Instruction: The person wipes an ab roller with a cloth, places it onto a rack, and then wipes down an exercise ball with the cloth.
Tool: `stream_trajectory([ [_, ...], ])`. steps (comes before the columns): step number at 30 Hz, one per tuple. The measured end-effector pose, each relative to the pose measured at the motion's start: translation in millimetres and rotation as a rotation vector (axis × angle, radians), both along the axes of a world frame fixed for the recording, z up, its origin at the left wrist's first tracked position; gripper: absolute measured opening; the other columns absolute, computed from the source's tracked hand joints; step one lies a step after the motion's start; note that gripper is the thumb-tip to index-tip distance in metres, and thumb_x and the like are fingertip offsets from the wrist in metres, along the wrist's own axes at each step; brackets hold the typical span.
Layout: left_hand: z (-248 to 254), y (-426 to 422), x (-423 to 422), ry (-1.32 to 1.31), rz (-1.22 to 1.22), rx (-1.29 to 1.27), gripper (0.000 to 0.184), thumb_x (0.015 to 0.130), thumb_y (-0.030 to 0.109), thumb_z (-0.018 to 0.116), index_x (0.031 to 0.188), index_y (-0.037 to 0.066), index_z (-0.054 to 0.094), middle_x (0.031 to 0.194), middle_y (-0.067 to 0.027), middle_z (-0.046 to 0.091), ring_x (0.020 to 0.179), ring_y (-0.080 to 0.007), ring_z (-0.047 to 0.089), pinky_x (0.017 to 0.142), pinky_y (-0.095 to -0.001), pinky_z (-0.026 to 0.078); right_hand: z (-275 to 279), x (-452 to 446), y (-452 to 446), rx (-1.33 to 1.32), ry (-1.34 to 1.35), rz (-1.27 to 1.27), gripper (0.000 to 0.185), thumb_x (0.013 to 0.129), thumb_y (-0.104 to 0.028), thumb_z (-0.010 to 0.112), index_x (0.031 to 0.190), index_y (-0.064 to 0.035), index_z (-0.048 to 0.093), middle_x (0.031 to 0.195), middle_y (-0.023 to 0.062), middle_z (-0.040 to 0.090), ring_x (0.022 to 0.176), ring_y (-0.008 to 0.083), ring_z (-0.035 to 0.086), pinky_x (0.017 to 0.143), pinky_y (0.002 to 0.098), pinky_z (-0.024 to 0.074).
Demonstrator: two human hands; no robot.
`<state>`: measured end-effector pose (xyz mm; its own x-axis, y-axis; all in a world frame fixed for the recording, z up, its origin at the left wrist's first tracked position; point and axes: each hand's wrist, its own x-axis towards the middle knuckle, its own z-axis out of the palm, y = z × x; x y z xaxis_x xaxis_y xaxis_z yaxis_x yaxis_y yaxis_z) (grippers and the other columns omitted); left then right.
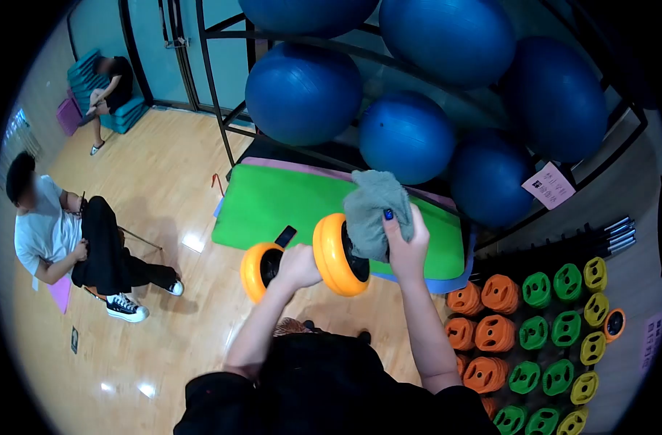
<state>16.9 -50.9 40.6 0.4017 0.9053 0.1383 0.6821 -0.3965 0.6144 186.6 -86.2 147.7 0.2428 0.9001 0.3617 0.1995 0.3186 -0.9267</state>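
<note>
An orange and black dumbbell-like piece with two round ends (332, 254) is held up in front of my body. My left hand (299, 267) is wrapped round its middle, between the two ends. A grey-green cloth (374, 210) is gripped in my right hand (409, 243), thumb across its front. The cloth lies against the black outer face of the right-hand end. Beneath, a green mat (273, 199) lies on top of other mats, with a dark phone (285, 235) at its near edge.
Blue exercise balls (304, 93) fill a black rack (222, 109) ahead. Orange (493, 333), green and yellow weight plates stand at the right. One person (52, 232) sits at the left on the wooden floor (164, 348); another person (113, 87) sits on stacked teal blocks farther back.
</note>
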Motion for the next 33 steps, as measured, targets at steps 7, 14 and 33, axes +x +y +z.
stream_trajectory([
  [7, 15, 2, -10, 0.041, -0.198, 0.184, 0.037, 0.063, 0.026, 0.065, 0.098, 0.014, 0.06, 0.094, -0.0088, 0.063, 0.086, -0.0256, 0.061, 0.068, -0.0374, 0.049, -39, -13, -14, 0.194, -1.0, 0.206, 0.043, 0.073, -0.027, 0.066, 0.106, 0.0, 0.059, 0.108, 0.0151, 0.058, 0.111, 0.0304, 0.048, 0.093, 0.0433, 0.0383],
  [14, 13, 9, -10, 0.402, -0.453, 0.291, 0.022, 0.063, 0.035, 0.06, 0.067, 0.013, 0.062, 0.05, -0.0088, 0.054, 0.049, -0.0298, 0.057, 0.047, -0.0397, 0.045, -109, 41, 20, -0.26, 0.234, -0.003, 0.025, 0.082, -0.017, 0.061, 0.098, 0.0025, 0.06, 0.086, 0.0068, 0.064, 0.079, 0.0143, 0.06, 0.075, 0.0251, 0.0457],
  [33, 34, -27, 205, 0.347, -0.866, 0.162, 0.035, 0.064, 0.041, 0.063, 0.062, 0.005, 0.062, 0.061, -0.016, 0.059, 0.06, -0.0352, 0.058, 0.056, -0.0408, 0.047, -111, 189, -134, -0.052, 0.717, -0.601, 0.027, 0.083, -0.015, 0.059, 0.103, 0.0034, 0.057, 0.091, 0.0059, 0.061, 0.081, 0.0125, 0.057, 0.075, 0.0257, 0.0446],
])
